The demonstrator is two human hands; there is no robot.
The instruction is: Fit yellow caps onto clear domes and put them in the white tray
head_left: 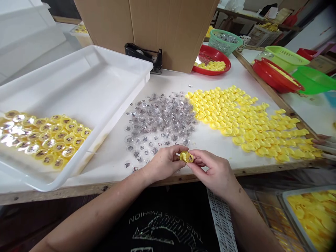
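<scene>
Between my two hands, close to the table's front edge, is a small yellow plastic piece with a printed round face. My left hand pinches its left end, while the fingertips of my right hand grip its right side. Just beyond my hands spreads a pile of clear printed discs. To the right lie rows of yellow plastic pieces. A white tray on the left holds several yellow pieces with printed discs in its near corner.
A cardboard box stands at the back, with a black tape dispenser before it. Red plate, green basket and red basin are at the back right. Another person's hand is at the right edge. A bin of yellow pieces sits lower right.
</scene>
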